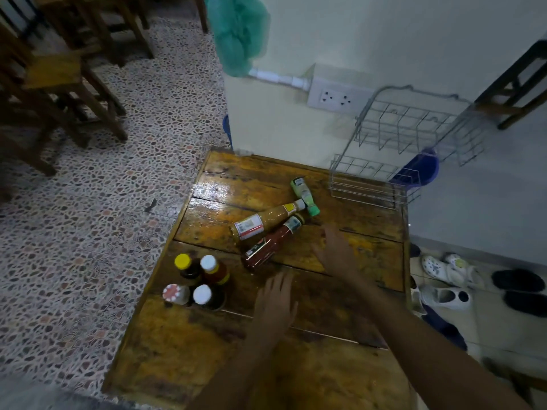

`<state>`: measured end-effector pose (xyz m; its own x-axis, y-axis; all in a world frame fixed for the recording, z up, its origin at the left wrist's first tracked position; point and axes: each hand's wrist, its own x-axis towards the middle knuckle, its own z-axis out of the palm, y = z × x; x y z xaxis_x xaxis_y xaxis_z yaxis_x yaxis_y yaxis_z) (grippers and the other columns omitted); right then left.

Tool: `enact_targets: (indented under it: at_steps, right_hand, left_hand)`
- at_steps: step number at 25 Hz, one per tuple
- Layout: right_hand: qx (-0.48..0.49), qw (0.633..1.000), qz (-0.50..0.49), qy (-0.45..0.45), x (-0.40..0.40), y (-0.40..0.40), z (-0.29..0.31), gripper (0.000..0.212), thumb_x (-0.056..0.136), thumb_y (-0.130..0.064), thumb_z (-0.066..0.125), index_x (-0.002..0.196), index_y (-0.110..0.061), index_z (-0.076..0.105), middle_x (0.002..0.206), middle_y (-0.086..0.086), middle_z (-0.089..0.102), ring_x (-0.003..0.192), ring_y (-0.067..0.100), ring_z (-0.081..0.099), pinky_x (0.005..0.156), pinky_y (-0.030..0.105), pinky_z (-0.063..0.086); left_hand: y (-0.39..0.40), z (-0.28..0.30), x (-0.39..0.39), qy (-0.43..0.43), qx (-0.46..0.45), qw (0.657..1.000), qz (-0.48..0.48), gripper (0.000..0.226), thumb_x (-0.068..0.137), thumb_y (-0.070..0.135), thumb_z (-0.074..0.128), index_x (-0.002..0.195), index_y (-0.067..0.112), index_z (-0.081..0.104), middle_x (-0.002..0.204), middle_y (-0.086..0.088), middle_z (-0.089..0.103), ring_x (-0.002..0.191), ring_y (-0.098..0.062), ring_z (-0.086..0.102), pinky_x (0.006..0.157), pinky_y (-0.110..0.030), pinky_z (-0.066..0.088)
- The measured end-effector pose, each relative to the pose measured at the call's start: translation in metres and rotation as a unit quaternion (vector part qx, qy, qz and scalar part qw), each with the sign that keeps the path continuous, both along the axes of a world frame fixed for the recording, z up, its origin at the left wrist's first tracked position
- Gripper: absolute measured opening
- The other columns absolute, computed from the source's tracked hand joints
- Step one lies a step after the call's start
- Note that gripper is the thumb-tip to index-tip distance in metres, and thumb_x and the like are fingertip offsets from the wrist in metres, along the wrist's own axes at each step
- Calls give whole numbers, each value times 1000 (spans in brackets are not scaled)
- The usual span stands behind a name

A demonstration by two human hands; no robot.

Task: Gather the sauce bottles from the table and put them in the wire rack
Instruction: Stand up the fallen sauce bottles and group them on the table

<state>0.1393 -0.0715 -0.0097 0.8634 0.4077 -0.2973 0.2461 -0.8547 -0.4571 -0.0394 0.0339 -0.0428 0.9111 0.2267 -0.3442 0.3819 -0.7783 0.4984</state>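
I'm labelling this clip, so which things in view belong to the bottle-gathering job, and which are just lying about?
Belongs to the job:
three lying bottles
four upright bottles
wire rack
table
left hand
right hand

Just lying about:
shoes
wooden chairs
green bag
wall socket

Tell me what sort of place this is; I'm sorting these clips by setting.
Probably a small eatery's dining area: sauce bottles lie and stand on a worn wooden table, a wire rack sits at its far corner, and more wooden chairs stand on the terrazzo floor.
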Motion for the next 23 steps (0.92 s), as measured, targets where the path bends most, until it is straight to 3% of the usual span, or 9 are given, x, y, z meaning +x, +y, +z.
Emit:
enact_targets:
  at_steps: [5,11,14,17,20,23]
  right_hand:
    - [30,999,28,-35,72,20,-16,46,99,-27,59,141,-11,47,136,18,53,120,37,51,94,46,48]
    - [9,999,-41,34,102,40,-44,46,98,-38,59,132,-8,53,127,17,59,114,35,57,86,44,48]
    - [55,995,-68,50,99,32,-45,39,99,-30,59,126,-2,57,121,20,60,110,35,58,83,42,47]
    - [103,989,-97,33,81,5,-39,38,98,-24,63,125,1,56,120,20,57,108,35,55,81,39,44]
    - [107,988,-113,-8,54,-30,-29,36,96,-23,66,123,-1,58,118,17,57,103,30,56,76,36,45]
    - [124,985,-112,-41,24,-56,-10,32,93,-20,70,119,-5,58,115,11,55,98,24,55,74,30,42]
  left_hand:
    - [-20,-2,67,-1,13,1000,22,68,101,38,60,160,26,27,165,2,31,151,-22,29,121,-45,30]
    - [-23,-19,40,73,44,996,-7,74,102,40,58,164,27,19,174,6,4,159,-23,9,125,-54,22]
    - [-25,-12,26,42,54,998,-5,65,99,36,62,158,25,36,169,0,24,154,-25,27,121,-53,35]
    - [-13,-3,40,-45,147,987,42,58,90,32,75,143,20,55,155,-9,49,141,-29,50,112,-48,47]
    - [8,9,72,-22,186,975,120,66,93,30,69,152,16,44,158,-13,44,145,-32,44,117,-49,39]
    - [22,14,89,41,210,970,119,67,100,27,60,158,11,31,155,-14,44,140,-31,46,113,-46,40]
